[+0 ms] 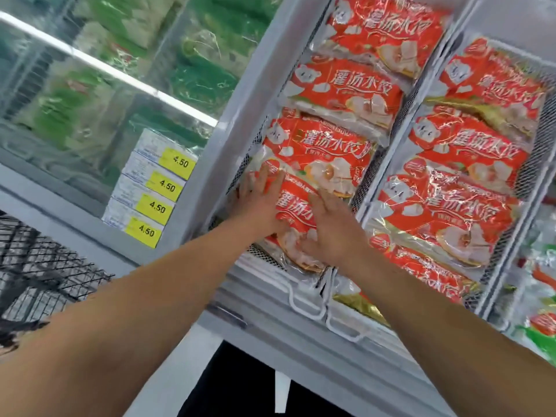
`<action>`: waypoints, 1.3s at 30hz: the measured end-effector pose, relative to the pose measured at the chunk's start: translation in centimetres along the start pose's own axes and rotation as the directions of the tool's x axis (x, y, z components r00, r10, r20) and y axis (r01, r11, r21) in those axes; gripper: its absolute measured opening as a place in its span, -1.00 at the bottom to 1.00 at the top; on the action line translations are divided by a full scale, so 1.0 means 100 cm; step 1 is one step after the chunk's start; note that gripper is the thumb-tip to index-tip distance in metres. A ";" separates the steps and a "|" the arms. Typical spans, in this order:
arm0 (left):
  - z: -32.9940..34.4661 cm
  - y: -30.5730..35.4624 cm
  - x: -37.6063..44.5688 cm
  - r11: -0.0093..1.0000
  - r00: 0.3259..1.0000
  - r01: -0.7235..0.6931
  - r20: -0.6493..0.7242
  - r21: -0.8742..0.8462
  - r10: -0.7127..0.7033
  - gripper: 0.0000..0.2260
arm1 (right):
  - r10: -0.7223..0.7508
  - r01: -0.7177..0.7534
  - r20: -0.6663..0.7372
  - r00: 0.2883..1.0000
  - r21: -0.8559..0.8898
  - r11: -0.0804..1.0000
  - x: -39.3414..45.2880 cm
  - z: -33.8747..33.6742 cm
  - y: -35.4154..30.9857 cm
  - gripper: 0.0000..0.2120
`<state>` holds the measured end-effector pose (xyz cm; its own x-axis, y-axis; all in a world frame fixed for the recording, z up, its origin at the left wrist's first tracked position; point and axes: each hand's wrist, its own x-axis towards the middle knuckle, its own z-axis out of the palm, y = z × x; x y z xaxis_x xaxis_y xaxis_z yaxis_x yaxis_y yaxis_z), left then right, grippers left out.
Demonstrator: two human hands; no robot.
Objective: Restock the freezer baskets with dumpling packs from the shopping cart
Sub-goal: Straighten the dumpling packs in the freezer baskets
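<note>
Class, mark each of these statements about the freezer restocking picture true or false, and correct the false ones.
1. Both hands rest on the same red dumpling pack. True: the left hand and the right hand lie on it with fingers fairly straight.
2. The yellow price tags read 9.90. False: they read 4.50.
3. The wire basket to the right holds red packs too. True.
4. The packs behind the glass lid on the left are blue. False: they are green.
5. The right hand holds a price tag. False: it rests on the pack.
</note>
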<state>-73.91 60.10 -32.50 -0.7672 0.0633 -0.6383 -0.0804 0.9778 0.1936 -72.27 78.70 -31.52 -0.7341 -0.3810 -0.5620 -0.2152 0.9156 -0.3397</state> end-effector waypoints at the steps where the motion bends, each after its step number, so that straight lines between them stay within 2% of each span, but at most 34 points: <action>1: 0.007 -0.001 0.000 0.999 0.999 0.033 0.016 -0.010 -0.033 0.10 | 0.009 -0.007 0.047 0.999 -0.051 0.999 0.009 0.003 0.001 0.07; 4: 0.024 -0.002 -0.012 0.992 0.989 0.126 0.078 -0.028 -0.123 0.16 | 0.011 0.014 0.142 0.990 -0.170 0.985 0.021 0.010 0.005 0.17; 7: 0.020 -0.001 -0.017 0.984 0.975 0.179 0.134 -0.012 -0.176 0.14 | -0.077 0.105 0.144 0.987 -0.199 0.974 0.025 0.006 0.011 0.15; 10: 0.010 0.004 -0.013 0.985 0.983 0.174 0.049 0.022 -0.175 0.08 | -0.141 0.171 0.143 0.980 -0.226 0.959 0.029 0.000 0.013 0.07; 12: 0.005 0.006 -0.006 0.993 0.993 0.118 -0.022 0.030 -0.118 0.06 | -0.179 0.205 0.125 0.976 -0.244 0.948 0.030 -0.001 0.015 -0.01; 14: 0.005 0.003 0.001 0.997 0.998 0.066 0.011 0.042 -0.067 0.13 | -0.186 0.211 0.133 0.974 -0.215 0.953 0.030 0.000 0.016 0.04; 16: 0.010 -0.005 0.003 0.998 0.997 0.052 0.063 0.043 -0.055 0.21 | -0.171 0.202 0.165 0.971 -0.195 0.960 0.026 0.005 0.016 0.16; 18: 0.019 -0.010 0.000 0.998 0.994 0.059 0.095 0.029 -0.061 0.25 | -0.170 0.206 0.179 0.969 -0.212 0.955 0.022 0.012 0.015 0.19; 23: 0.014 -0.005 -0.008 0.994 0.986 0.107 0.128 0.024 -0.109 0.24 | -0.184 0.216 0.199 0.963 -0.156 0.964 0.021 0.004 0.015 0.17; 25: 0.003 0.002 -0.007 0.994 0.990 0.109 0.091 0.001 -0.109 0.15 | -0.203 0.223 0.170 0.964 -0.112 0.968 0.022 -0.008 0.022 0.09; 29: -0.022 0.013 0.018 0.992 0.989 0.040 -0.134 -0.123 -0.057 -0.18 | -0.141 0.138 -0.049 0.989 -0.061 0.989 0.045 -0.045 0.046 -0.15; 32: -0.040 0.027 0.056 0.991 0.978 -0.043 -0.210 -0.130 0.015 -0.23 | -0.032 0.026 -0.094 0.995 -0.066 0.998 0.082 -0.072 0.059 -0.14; 35: -0.046 0.037 0.094 0.995 0.986 -0.041 -0.166 -0.094 0.025 -0.14 | 0.025 -0.027 -0.012 1.000 -0.140 0.990 0.102 -0.071 0.061 -0.08; 39: -0.022 0.045 0.102 0.997 0.995 -0.062 -0.080 -0.046 0.058 -0.04 | 0.124 -0.113 0.044 0.991 -0.200 0.973 0.083 -0.047 0.061 -0.17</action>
<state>-83.53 64.74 -36.47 -0.8191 0.1036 -0.5642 -0.0619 0.9618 0.2665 -82.74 81.74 -34.72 -0.7262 -0.2694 -0.6325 -0.2551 0.9599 -0.1160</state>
